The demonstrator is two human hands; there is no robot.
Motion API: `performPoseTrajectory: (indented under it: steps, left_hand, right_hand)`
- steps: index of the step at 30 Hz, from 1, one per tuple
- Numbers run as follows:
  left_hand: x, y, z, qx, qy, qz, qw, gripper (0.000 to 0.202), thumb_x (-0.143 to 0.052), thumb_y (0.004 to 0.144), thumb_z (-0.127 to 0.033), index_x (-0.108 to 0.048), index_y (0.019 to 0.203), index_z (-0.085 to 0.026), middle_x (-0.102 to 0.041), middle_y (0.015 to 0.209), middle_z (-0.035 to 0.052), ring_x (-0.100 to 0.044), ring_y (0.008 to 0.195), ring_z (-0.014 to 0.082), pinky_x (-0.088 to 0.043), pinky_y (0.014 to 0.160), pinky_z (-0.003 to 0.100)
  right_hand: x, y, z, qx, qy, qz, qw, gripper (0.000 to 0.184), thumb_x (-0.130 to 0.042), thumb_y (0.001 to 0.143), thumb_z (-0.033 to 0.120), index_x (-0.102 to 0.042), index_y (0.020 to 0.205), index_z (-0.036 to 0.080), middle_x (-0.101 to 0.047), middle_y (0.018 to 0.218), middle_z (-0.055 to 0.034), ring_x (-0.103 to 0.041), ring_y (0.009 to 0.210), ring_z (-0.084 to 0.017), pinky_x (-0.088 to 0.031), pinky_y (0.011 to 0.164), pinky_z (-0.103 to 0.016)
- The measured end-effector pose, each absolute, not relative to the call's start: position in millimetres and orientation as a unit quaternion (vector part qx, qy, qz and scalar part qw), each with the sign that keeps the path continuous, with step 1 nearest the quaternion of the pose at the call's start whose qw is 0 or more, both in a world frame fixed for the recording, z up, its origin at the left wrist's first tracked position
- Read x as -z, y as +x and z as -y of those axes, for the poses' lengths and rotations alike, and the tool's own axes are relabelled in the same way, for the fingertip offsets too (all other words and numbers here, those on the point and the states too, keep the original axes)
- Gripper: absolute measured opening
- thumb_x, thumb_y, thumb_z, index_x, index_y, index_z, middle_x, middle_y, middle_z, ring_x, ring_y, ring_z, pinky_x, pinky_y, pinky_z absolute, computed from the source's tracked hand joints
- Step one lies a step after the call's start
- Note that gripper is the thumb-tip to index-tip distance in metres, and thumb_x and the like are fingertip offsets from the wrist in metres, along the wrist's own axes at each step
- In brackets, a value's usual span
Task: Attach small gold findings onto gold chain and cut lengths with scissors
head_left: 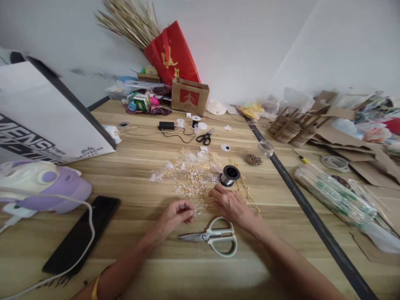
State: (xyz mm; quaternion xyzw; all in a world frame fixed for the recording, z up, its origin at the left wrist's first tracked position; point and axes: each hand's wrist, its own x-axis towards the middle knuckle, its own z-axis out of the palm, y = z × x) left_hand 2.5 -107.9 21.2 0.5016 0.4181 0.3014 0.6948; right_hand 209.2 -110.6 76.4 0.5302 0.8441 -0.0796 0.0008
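Observation:
My left hand (176, 216) is closed, thumb and fingers pinched together beside a small silvery cluster of beads (197, 210). Whatever it pinches is too fine to make out. Across from it, my right hand (229, 205) curls downward, its fingertips mostly hidden, near a thin gold chain (206, 203). Just beyond that hand stands a black spool of wire (229, 176). Loose gold and clear beads (192, 183) lie scattered ahead of both hands. Scissors with pale handles (215, 236) rest on the table below them, blades pointing left. A gold bead chain (246, 191) stretches along the right side.
Black scissors (205, 136) and small spools lie farther back. To the left are a black phone (83, 233), a purple-and-white device (46, 185) with a cable and a large box (46, 112). Wrapped sticks (336, 193) and cardboard lie right of the dark strip (300, 200).

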Motion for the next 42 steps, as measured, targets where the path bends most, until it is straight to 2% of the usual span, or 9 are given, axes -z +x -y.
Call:
performPoseTrajectory:
  steps: [5, 15, 20, 26, 29, 35, 42]
  left_hand:
    - [-20.2, 2.8, 107.5, -0.299, 0.503, -0.415, 0.697, 0.034, -0.071, 0.064, -0.042, -0.056, 0.069, -0.012, -0.059, 0.056, -0.0008, -0.053, 0.052, 0.0106, -0.044, 0.055, 0.024]
    - [-15.1, 1.7, 106.3, -0.303, 0.51, -0.402, 0.698, 0.03, -0.07, 0.066, -0.039, -0.056, 0.069, -0.012, -0.059, 0.058, -0.0006, -0.054, 0.053, 0.0105, -0.045, 0.055, 0.024]
    - [-9.4, 1.4, 106.2, -0.306, 0.501, -0.401, 0.703, 0.029, -0.07, 0.067, -0.038, -0.056, 0.07, -0.012, -0.059, 0.059, -0.0006, -0.054, 0.053, 0.0104, -0.045, 0.055, 0.024]
    - [-7.0, 1.5, 105.2, -0.305, 0.498, -0.401, 0.705, 0.03, -0.071, 0.065, -0.038, -0.057, 0.069, -0.012, -0.06, 0.059, -0.0004, -0.055, 0.052, 0.0102, -0.046, 0.054, 0.024]
    - [-9.1, 1.6, 105.9, -0.308, 0.496, -0.401, 0.706, 0.029, -0.071, 0.066, -0.038, -0.057, 0.069, -0.012, -0.06, 0.059, -0.0005, -0.055, 0.052, 0.0101, -0.046, 0.054, 0.024]
    - [-19.6, 1.3, 107.6, -0.326, 0.487, -0.411, 0.698, 0.027, -0.071, 0.067, -0.036, -0.059, 0.07, -0.012, -0.062, 0.06, -0.0001, -0.055, 0.054, 0.0097, -0.045, 0.055, 0.022]
    - [-22.4, 0.0, 105.3, -0.377, 0.47, -0.416, 0.681, 0.025, -0.071, 0.066, -0.034, -0.062, 0.07, -0.011, -0.065, 0.063, 0.0026, -0.057, 0.056, 0.011, -0.046, 0.056, 0.023]
  right_hand:
    - [-71.4, 207.1, 110.7, 0.086, 0.494, -0.865, 0.033, 0.015, -0.045, 0.087, 0.008, -0.056, 0.088, 0.017, -0.057, 0.091, -0.0035, -0.054, 0.064, -0.01, -0.026, 0.053, -0.023]
    - [-54.3, 197.6, 114.6, 0.051, 0.4, -0.913, 0.054, 0.01, -0.049, 0.087, 0.009, -0.055, 0.089, 0.017, -0.055, 0.093, -0.0052, -0.054, 0.069, -0.012, -0.036, 0.057, -0.022]
    - [-49.2, 197.8, 114.8, 0.018, 0.384, -0.923, 0.036, 0.009, -0.049, 0.087, 0.008, -0.053, 0.088, 0.016, -0.054, 0.09, -0.0048, -0.054, 0.067, -0.013, -0.038, 0.053, -0.023]
    - [-47.0, 197.7, 114.9, -0.008, 0.377, -0.924, 0.057, 0.014, -0.046, 0.086, 0.004, -0.052, 0.091, 0.015, -0.055, 0.091, -0.0062, -0.055, 0.07, -0.016, -0.038, 0.051, -0.025]
    - [-50.9, 198.4, 114.1, -0.003, 0.39, -0.919, 0.052, 0.016, -0.044, 0.086, 0.002, -0.051, 0.091, 0.015, -0.054, 0.091, -0.0059, -0.054, 0.067, -0.015, -0.037, 0.051, -0.024]
    - [-64.9, 202.9, 113.0, 0.04, 0.413, -0.91, 0.007, 0.013, -0.042, 0.089, 0.007, -0.051, 0.09, 0.016, -0.054, 0.094, -0.0052, -0.053, 0.062, -0.012, -0.034, 0.051, -0.023]
    - [-64.3, 205.7, 114.5, 0.194, 0.433, -0.867, -0.151, 0.009, -0.042, 0.091, 0.014, -0.049, 0.087, 0.017, -0.056, 0.077, -0.0007, -0.052, 0.063, -0.011, -0.037, 0.058, -0.02]
